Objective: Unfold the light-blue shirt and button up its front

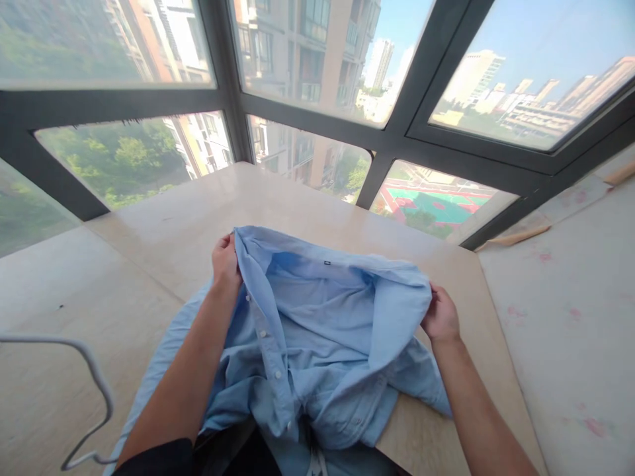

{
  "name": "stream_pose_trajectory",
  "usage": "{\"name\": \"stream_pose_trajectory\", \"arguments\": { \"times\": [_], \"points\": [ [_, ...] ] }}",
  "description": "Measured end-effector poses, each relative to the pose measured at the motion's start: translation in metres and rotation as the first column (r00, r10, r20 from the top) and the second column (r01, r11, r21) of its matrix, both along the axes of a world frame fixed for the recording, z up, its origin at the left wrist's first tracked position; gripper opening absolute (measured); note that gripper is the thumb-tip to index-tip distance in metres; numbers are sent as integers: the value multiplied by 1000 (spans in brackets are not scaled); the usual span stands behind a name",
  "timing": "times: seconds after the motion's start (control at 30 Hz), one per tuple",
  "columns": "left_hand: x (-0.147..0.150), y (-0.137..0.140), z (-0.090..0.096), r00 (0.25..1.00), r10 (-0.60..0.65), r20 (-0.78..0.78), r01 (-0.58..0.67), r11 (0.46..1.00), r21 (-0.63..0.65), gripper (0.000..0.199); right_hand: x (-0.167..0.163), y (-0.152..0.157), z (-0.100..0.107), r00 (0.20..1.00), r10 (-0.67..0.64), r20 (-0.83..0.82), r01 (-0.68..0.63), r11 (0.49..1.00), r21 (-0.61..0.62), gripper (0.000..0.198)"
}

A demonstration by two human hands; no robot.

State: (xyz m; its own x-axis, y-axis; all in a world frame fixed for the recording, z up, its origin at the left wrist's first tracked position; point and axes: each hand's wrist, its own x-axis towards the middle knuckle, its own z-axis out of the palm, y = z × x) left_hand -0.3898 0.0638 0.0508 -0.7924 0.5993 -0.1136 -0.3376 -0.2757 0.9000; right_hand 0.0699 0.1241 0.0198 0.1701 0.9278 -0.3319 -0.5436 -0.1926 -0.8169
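Note:
A light blue button-up shirt (317, 311) is spread between my hands, its collar edge stretched across and a small dark label at the inner neck. My left hand (227, 259) is closed on the upper left corner of the shirt. At the upper right side, my right hand (440, 314) grips the cloth with its fingers partly hidden behind the fabric. White buttons run down the left front panel. One sleeve trails under my left forearm, the other lies beneath my right wrist. The lower part of the shirt hangs toward my lap.
The shirt lies over a pale stone window ledge (149, 244). Dark-framed windows (307, 119) enclose its far side. A grey-white bent wire or tube (94, 370) stands at the lower left. On the right is a wall with flowered paper (570, 317), its upper edge peeling.

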Motion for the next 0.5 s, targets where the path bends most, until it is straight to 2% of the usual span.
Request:
{"name": "stream_pose_trajectory", "arguments": {
  "times": [0.07,0.1,0.17,0.23,0.27,0.3,0.37,0.43,0.5],
  "points": [
    [6,-2,17,966,-69,-248,34,989,-143,51,-11,-3,10,997,73,36,-73,997,-5,12],
    [11,-7,23,909,-162,-384,70,967,-244,67,-15,-7,15,990,129,65,-129,992,-1,15],
    [23,-25,27,695,-429,-577,149,871,-467,98,-22,-16,24,940,300,160,-303,953,-6,27],
    [39,-52,20,421,-684,-596,166,704,-690,115,-25,-28,32,816,493,303,-509,860,-27,48],
    [47,-67,12,327,-772,-545,122,606,-786,119,-24,-34,35,730,567,381,-596,802,-52,62],
    [55,-81,4,279,-844,-458,71,494,-866,125,-23,-40,37,637,622,456,-662,744,-91,74],
    [68,-107,-15,201,-914,-353,-29,354,-935,129,-19,-49,36,463,682,566,-732,654,-190,89],
    [76,-126,-30,177,-908,-379,-130,360,-924,112,-12,-56,29,306,725,617,-769,570,-290,91],
    [78,-135,-36,216,-868,-448,-167,419,-892,78,-4,-62,16,179,722,669,-787,512,-343,87]
  ]
}}
